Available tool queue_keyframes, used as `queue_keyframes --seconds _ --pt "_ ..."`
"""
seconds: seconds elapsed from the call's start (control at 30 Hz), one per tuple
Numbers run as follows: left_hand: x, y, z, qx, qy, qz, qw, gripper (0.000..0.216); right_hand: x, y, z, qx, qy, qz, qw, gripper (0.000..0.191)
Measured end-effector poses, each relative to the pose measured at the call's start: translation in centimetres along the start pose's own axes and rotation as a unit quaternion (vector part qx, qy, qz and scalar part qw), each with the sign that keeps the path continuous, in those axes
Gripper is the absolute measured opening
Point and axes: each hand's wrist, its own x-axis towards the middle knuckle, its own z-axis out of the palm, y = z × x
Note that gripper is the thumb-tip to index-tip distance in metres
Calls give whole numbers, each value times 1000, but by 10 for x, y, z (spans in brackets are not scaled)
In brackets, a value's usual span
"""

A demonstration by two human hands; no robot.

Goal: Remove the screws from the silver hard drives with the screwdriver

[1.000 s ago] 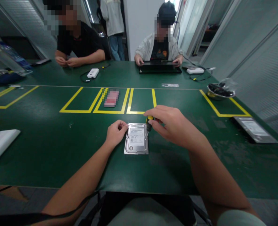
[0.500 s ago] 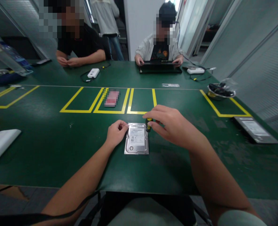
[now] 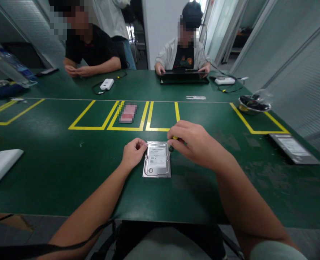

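Note:
A silver hard disk drive with a white label lies flat on the green table in front of me. My left hand is curled, its fingertips pressed against the drive's upper left corner. My right hand is closed round a small screwdriver with a yellow and black handle, held upright at the drive's upper right corner. Most of the handle is hidden by my fingers.
Yellow tape boxes mark the table beyond the drive; a pink blurred card lies in one. A white pad sits far left, a flat device and a bowl right. Two people sit opposite, one at a laptop.
My right hand has shifted a little, covering more of the screwdriver handle. My left hand and the drive stay put. A person standing behind has moved left.

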Motion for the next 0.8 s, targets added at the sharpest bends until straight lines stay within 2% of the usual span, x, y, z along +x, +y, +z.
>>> queue_keyframes --seconds 0.2,0.3,0.5,0.57,0.67,0.8 --pt "0 0 0 2 2 5 1000 19 -4 3 -2 20 18 -28 999 20" --pt "0 0 0 -1 2 5 1000 19 -4 3 -3 10 7 -14 1000 23" --pt "-2 5 -2 11 7 11 1000 19 -2 0 -3 -10 8 14 1000 16" --pt "-3 10 -4 36 13 40 998 17 -2 0 -3 -7 9 7 1000 16" --pt "-6 23 -8 87 2 135 987 14 -3 2 -2 3 11 -6 1000 19" --pt "-10 44 -11 105 -85 250 959 12 -4 3 -3 20 5 -20 1000 21"
